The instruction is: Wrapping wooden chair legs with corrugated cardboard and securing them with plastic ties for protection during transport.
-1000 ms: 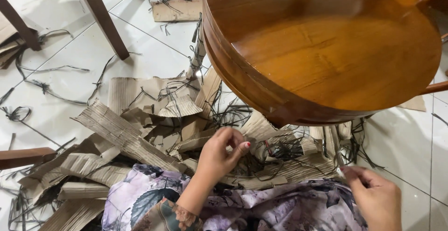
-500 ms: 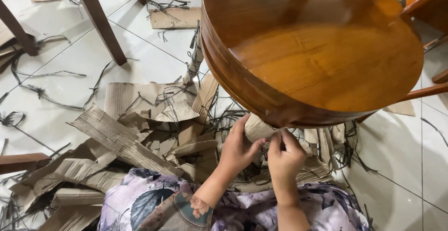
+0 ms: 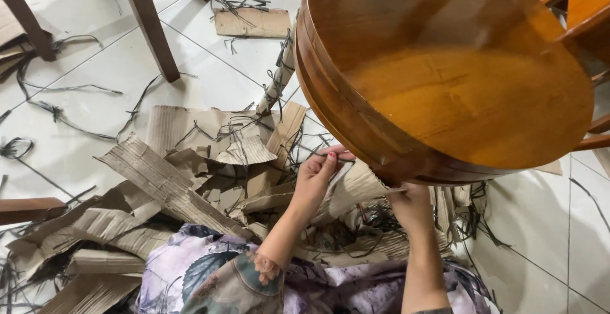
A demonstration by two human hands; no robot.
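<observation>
A round polished wooden tabletop (image 3: pixel 445 73) tilts over my lap, its rim (image 3: pixel 343 117) facing me. My left hand (image 3: pixel 318 174) reaches up beside the rim and pinches a thin dark strap (image 3: pixel 311 154) between its fingers. My right hand (image 3: pixel 412 205) is under the lower edge of the rim, fingers partly hidden behind the wood; what it grips I cannot tell. Torn corrugated cardboard (image 3: pixel 171 180) and black strap pieces (image 3: pixel 292 155) lie heaped just beyond my hands. My floral-patterned clothing (image 3: pixel 216 276) fills the bottom of the view.
White floor tiles (image 3: pixel 95 66) are littered with black strap offcuts (image 3: pixel 70 114) and cardboard scraps (image 3: pixel 251 23). Dark wooden furniture legs (image 3: pixel 149 25) stand at the top left, and another wooden piece (image 3: pixel 25 207) pokes in at the left edge. More wooden chair parts (image 3: pixel 588 9) sit at the right.
My right hand came in from the far right to the tabletop's lower rim. My left hand rose to the rim with a strap. The tabletop looms closer in view.
</observation>
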